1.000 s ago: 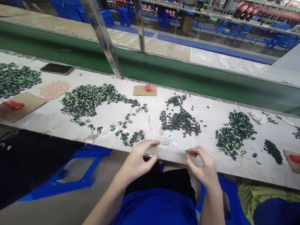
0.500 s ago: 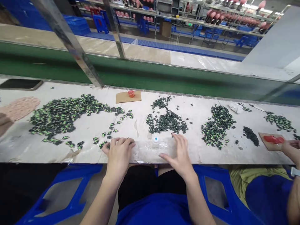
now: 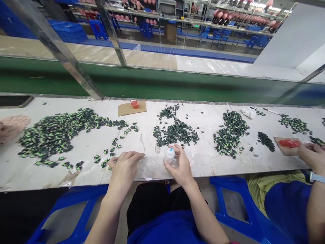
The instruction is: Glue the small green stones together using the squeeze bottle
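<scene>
My right hand (image 3: 181,166) is closed round a small clear bottle (image 3: 169,155) with a white top and a blue tip, standing upright near the table's front edge. My left hand (image 3: 124,168) is palm down to the left of the bottle, its fingers spread; the thumb is hidden. Beside its outer fingers lie a few black-and-green pieces (image 3: 104,163), stragglers from a large pile (image 3: 58,132) at the left. Behind the bottle, a heap of small dark green pieces (image 3: 177,132) is scattered over the white tabletop (image 3: 152,169).
A red cup (image 3: 134,104) stands on a cardboard piece (image 3: 124,109) at the back. Further right is another black-and-green pile (image 3: 230,134). At the right edge, a co-worker's hand (image 3: 312,156) is beside red material (image 3: 289,143). A metal post (image 3: 73,69) rises at the rear left.
My right hand has moved left and closed round the bottle, which it was apart from before. My left hand stays near the loose pieces. The camera view has shifted slightly.
</scene>
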`<act>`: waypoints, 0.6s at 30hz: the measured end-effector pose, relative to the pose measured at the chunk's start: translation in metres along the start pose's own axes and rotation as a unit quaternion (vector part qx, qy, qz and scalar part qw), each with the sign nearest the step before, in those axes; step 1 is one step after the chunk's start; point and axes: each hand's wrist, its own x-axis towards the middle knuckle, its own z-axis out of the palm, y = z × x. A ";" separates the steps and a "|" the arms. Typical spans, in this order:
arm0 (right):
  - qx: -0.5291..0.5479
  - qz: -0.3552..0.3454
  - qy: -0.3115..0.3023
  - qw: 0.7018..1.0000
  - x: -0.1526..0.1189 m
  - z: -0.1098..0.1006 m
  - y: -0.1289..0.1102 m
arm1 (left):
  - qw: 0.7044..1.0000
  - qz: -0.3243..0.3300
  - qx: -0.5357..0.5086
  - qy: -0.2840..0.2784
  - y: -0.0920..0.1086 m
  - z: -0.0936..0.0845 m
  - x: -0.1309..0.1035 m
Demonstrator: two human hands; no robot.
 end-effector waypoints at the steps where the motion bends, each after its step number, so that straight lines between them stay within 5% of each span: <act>1: 0.041 0.025 0.017 0.999 -0.002 -0.002 0.000 | 1.000 0.006 -0.023 -0.011 0.003 0.001 0.000; 6: 0.186 0.087 0.116 0.972 -0.004 -0.020 0.004 | 0.984 0.025 -0.158 -0.073 0.031 0.022 0.001; 14: 0.327 0.122 0.258 0.901 0.003 -0.036 0.013 | 0.979 -0.012 -0.202 -0.032 0.050 0.046 -0.002; 18: 0.267 0.137 0.258 0.918 0.001 -0.033 0.017 | 0.975 -0.014 -0.220 -0.034 0.046 0.046 -0.006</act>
